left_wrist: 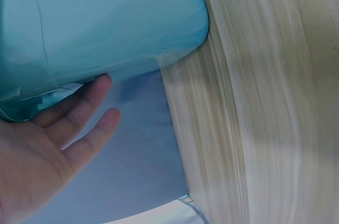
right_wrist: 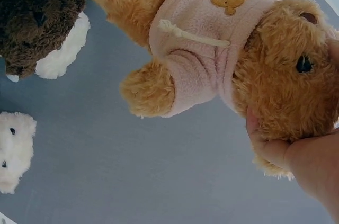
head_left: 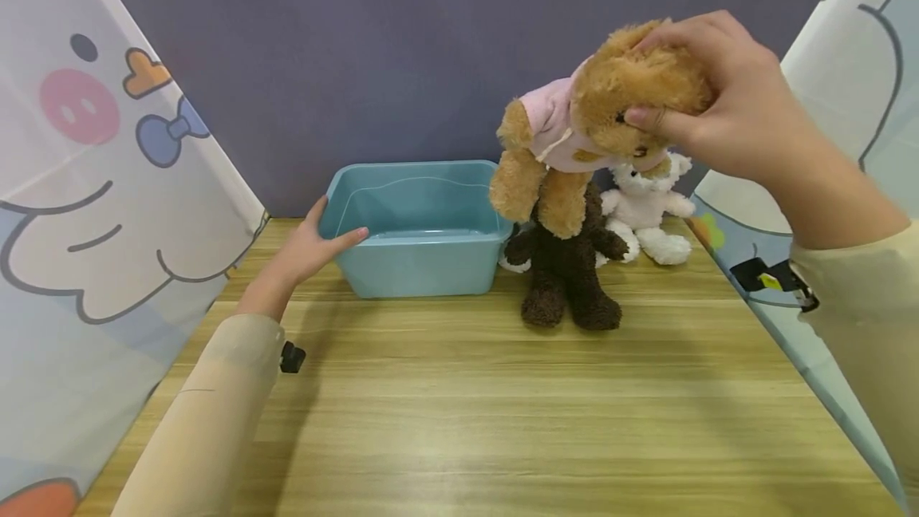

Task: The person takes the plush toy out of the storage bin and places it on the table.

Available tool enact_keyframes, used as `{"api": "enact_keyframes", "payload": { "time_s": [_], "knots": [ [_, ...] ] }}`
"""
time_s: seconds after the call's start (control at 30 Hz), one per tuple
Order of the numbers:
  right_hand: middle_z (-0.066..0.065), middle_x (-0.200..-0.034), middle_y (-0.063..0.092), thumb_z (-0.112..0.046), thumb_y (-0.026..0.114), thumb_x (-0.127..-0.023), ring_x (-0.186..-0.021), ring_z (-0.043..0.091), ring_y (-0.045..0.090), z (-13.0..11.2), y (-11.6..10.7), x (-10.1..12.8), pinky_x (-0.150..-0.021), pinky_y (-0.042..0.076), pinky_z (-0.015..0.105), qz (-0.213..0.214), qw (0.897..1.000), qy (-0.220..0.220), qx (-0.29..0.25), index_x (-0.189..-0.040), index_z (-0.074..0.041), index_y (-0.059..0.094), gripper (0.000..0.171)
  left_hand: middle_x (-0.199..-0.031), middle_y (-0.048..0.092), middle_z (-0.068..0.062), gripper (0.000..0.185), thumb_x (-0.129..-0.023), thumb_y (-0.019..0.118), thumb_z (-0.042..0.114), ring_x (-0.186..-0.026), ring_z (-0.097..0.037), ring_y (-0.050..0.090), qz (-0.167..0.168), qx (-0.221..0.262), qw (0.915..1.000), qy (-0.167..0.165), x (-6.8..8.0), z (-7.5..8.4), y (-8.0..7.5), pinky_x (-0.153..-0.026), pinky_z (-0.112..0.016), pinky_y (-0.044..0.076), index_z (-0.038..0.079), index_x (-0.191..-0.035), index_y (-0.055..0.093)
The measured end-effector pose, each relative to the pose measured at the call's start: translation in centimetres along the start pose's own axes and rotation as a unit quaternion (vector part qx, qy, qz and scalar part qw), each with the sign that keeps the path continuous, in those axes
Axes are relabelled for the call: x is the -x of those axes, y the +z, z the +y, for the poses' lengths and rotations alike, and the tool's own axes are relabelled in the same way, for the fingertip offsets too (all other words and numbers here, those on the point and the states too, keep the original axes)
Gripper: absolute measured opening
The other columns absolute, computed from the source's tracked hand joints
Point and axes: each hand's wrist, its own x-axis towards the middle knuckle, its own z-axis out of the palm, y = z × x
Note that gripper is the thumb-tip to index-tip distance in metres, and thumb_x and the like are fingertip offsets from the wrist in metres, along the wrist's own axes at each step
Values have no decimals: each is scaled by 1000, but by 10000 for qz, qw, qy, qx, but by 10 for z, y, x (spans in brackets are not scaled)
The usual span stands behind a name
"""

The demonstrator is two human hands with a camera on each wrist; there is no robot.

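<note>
A brown teddy bear in a pink hoodie (head_left: 553, 114) hangs tilted in the air, its head gripped by my right hand (head_left: 747, 94). In the right wrist view, the thumb presses into the fur of the bear's head (right_wrist: 288, 81). My left hand (head_left: 301, 250) holds the near left corner of a blue plastic bin (head_left: 424, 270), thumb over the front rim and fingers along the left side. The left wrist view shows two fingers (left_wrist: 87, 105) near the bin's outer wall (left_wrist: 122, 23). Inside the bin, the visible part of the floor is bare.
A dark brown plush (head_left: 567, 278) sits right of the bin, its head hidden behind the held bear. Behind it sits a white plush (head_left: 646, 210), with more white fur beside the bin. A grey cloth (head_left: 323, 46) backs the wooden table (head_left: 459, 405); printed curtains (head_left: 65, 222) flank it.
</note>
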Motion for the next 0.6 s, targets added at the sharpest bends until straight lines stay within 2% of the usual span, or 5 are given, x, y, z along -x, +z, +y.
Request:
{"api": "enact_keyframes", "payload": {
  "time_s": [0.23, 0.4, 0.6],
  "knots": [
    [-27, -129, 46, -10, 85, -90, -119, 1, 47, 8, 7, 6, -98, 43, 15, 128, 9991, 160, -376, -141, -16, 66, 55, -179, -1, -24, 128, -88, 61, 86, -162, -57, 11, -20, -27, 10000, -35, 1, -3, -1, -124, -79, 22, 29, -169, -20],
    [-29, -128, 46, -8, 85, -89, -117, -1, 46, 15, 10, 13, -97, 41, 15, 230, 9988, 171, -392, -139, -13, 66, 54, -179, -1, -23, 128, -88, 61, 85, -162, -56, 11, -22, -11, 10000, -13, 1, -4, 1, -123, -80, 22, 29, -169, -21],
    [-30, -124, 48, -3, 85, -87, -113, -2, 47, 9, 13, 16, -93, 40, 15, 388, 9982, 188, -423, -138, -9, 67, 53, -180, -1, -22, 129, -87, 61, 86, -162, -57, 11, -73, 67, 9999, 26, -5, -14, -7, -123, -80, 22, 30, -169, -21]
  ]
}}
